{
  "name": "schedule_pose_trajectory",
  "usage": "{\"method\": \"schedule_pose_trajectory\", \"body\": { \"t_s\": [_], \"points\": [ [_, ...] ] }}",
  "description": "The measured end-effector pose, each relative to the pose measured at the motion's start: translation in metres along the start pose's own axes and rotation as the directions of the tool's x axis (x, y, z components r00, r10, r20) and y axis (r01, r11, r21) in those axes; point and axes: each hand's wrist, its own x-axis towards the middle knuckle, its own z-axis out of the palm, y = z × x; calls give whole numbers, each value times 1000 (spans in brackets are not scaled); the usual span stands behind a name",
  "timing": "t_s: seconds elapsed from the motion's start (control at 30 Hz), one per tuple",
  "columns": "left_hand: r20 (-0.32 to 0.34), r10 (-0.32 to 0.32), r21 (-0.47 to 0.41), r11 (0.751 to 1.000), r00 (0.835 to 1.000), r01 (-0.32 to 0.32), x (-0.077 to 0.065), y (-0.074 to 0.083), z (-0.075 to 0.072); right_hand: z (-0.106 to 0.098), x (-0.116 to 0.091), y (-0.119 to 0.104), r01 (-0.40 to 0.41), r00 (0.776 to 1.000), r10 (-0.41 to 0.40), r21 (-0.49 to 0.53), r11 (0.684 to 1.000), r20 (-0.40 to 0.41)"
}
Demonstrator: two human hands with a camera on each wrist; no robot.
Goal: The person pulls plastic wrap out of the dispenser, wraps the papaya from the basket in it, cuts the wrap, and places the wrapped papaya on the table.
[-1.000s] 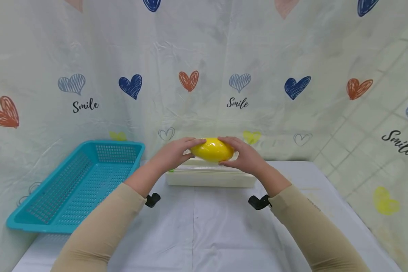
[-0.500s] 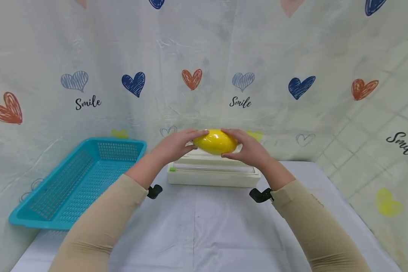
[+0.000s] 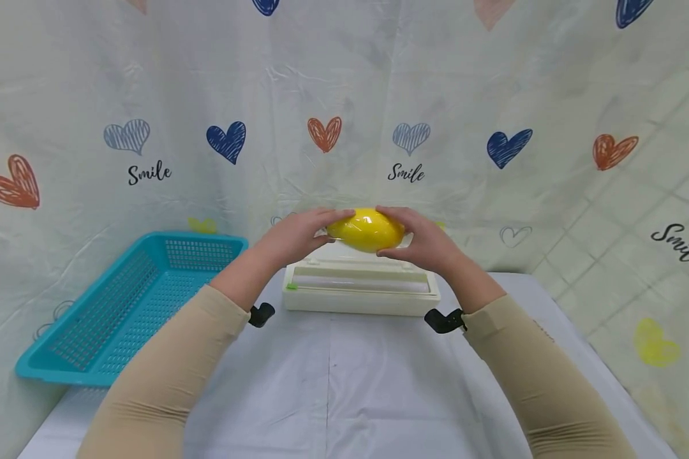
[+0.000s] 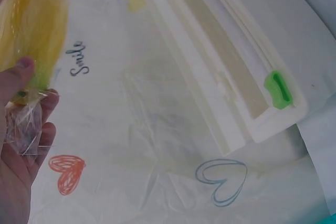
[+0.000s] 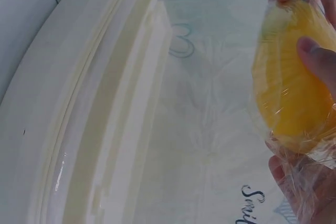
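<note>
The left hand (image 3: 298, 234) and right hand (image 3: 427, 241) grip opposite ends of the yellow fruit (image 3: 369, 230), raised above the white box (image 3: 360, 302) on the table (image 3: 333, 395); it could drop if the loose plastic film (image 4: 24, 127) at its ends slides in their grip

In the head view, one fruit (image 3: 365, 231); by the clock around it, one left hand (image 3: 298, 233) at nine, one right hand (image 3: 429, 242) at three, one box (image 3: 362, 301) at six, one green tab (image 3: 291, 286) and one basket (image 3: 149, 312) near eight, two sleeves (image 3: 149, 376), at eight and four; two black clips (image 3: 261, 315); three "Smile" prints (image 3: 406, 172); three red hearts (image 3: 325, 134), one at eleven.
</note>
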Motion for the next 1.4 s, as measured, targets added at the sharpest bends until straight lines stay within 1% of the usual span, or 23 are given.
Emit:
{"method": "schedule_pose_trajectory", "body": {
  "t_s": [0.03, 0.17, 0.33, 0.5, 0.6, 0.73, 0.87, 1.07, 1.23, 1.4],
  "points": [
    [1, -2, 0, 1000, 1000, 2, -1, 1, -1, -1, 0, -1, 0, 1000, 0, 0, 1000, 2],
    [-2, 25, 8, 1000, 1000, -25, -4, 5, -5, -3, -3, -5, 6, 1000, -6, 4, 1000, 7],
    [9, 48, 58, 997, 999, -49, -13, 12, -7, -4, -13, -9, 31, 999, -32, 11, 999, 30],
    [25, 51, 78, 996, 998, -52, -28, 21, -1, -1, -29, -13, 38, 997, -39, 17, 999, 73],
    [31, 45, 92, 995, 999, -48, -40, 28, 6, 5, -41, -16, 48, 994, -47, -13, 999, 95],
    [50, 40, 94, 995, 998, -44, -58, 34, 20, 16, -57, -18, 72, 989, -66, -41, 997, 134],
    [74, 27, 54, 998, 997, -31, -75, 36, 38, 30, -73, -19, 53, 984, -43, -53, 997, 174],
    [111, -17, 1, 1000, 994, 17, -95, 36, 67, 54, -91, -18, 47, 973, -24, -93, 995, 229],
    [151, -49, -35, 998, 987, 55, -106, 32, 91, 75, -100, -12, 90, 960, -45, -152, 984, 275],
    [184, -80, -89, 991, 980, 98, -108, 24, 111, 94, -103, -5, 179, 953, -107, -240, 954, 282]
  ]
}}
